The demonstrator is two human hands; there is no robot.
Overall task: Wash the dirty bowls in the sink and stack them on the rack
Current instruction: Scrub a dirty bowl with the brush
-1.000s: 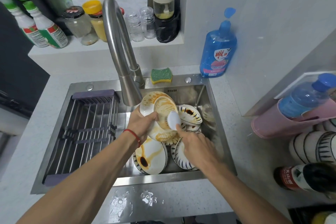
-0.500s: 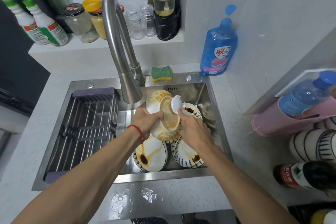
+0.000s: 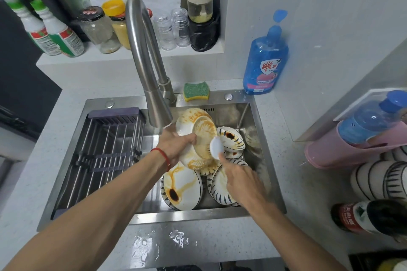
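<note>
Item: sink (image 3: 246, 116), steel, holding dirty bowls. Small dark lettering on its back wall, too small to read.

Writing: soap bottle (image 3: 265, 59), blue, pump top, up and right of both hands; red-and-white label with characters too blurred to read. Two spray bottles (image 3: 55, 33), far up-left on the ledge, red and green labels, text unreadable. Dark bottle (image 3: 372, 218), lying on the counter right of the right hand, red label, writing not legible.

Held bowl (image 3: 203, 136): white, smeared orange-brown, tipped on edge just under the faucet (image 3: 143, 61) spout, its inside facing right toward the right hand, rim plane near upright. It sits over a second stained bowl behind it.

Left hand (image 3: 174, 144): grasping the held bowl, thumb curled over the near rim, fingers behind; red string at the wrist.

Right hand (image 3: 240, 179): pinching a small white scrubber (image 3: 216, 145) at the fingertips, pad touching the bowl's lower right inside.

Other bowls: striped bowl (image 3: 231, 138) with a dark sauce spot, just right of the scrubber; stained bowl (image 3: 181, 187) below the left hand; striped bowl (image 3: 218, 187) under the right hand.

Rack (image 3: 103, 156): steel bars, across the sink's left half, left of the left hand.

Sponge (image 3: 196, 91): green and yellow, on the sink edge above the hands.
</note>
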